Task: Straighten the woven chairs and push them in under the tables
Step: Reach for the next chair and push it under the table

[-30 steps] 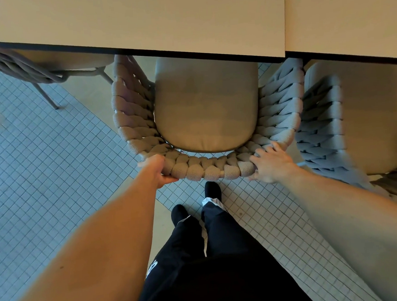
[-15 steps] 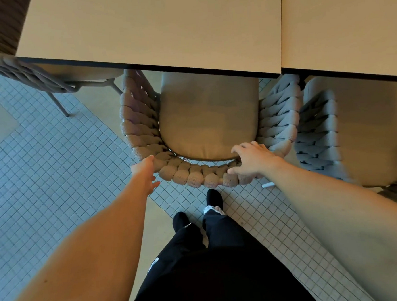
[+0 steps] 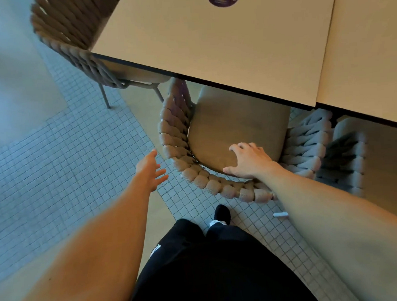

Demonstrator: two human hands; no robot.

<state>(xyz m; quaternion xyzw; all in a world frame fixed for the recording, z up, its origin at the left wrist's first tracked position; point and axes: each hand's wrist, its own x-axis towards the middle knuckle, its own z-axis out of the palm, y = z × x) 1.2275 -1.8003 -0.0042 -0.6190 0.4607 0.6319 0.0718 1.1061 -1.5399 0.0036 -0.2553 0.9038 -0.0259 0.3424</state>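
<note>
Soft, even daylight fills the scene, with a cool bluish cast on the tiled floor toward 9 o'clock and warmer tones on the tabletop, which carries a mild sheen but no hard glare. Deep shadow lies beneath the tabletop edge, over the woven chair. Motion blur smears the second chair at 11 o'clock and softens the left hand. Wide-angle distortion bends straight edges and stretches both forearms toward the lower corners.
</note>
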